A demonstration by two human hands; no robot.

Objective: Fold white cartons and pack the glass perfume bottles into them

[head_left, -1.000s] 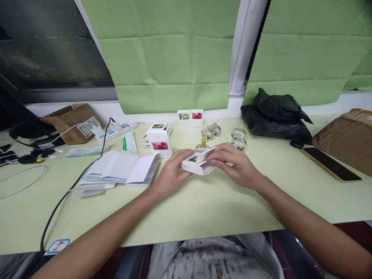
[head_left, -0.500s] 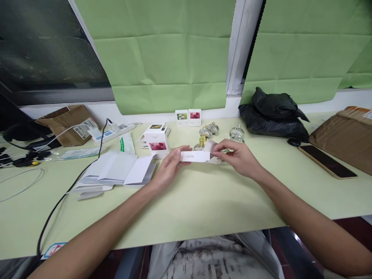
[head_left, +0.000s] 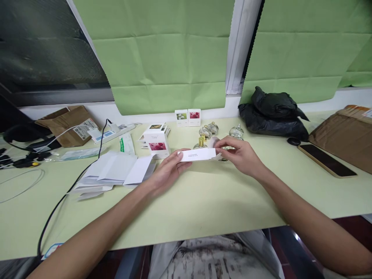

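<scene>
Between my hands, above the table, is a small white cardboard box (head_left: 196, 155) with fine print on the side facing me and flaps at its right end. My left hand (head_left: 168, 167) grips its left end, thumb on top. With thumb and forefinger pinched, my right hand (head_left: 236, 155) holds the flap end. Behind the box stands a glass bottle with a gold top (head_left: 201, 142), partly hidden. Several round glass bottles (head_left: 205, 132) sit farther back. To the left of the held box are white boxes with flower pictures (head_left: 157, 144) and a pile of flattened white boxes (head_left: 116, 168).
Two upright picture boxes (head_left: 188, 117) stand by the wall. On the right lie black plastic bags (head_left: 273, 116), a phone (head_left: 327, 160) and a brown carton (head_left: 345, 135). A black cable (head_left: 72, 185), power strip (head_left: 117, 132) and open carton (head_left: 69, 126) occupy the left.
The printed side of the box has turned more toward me, and its right end reaches farther right. My right hand has moved slightly up and right; my left hand keeps its hold.
</scene>
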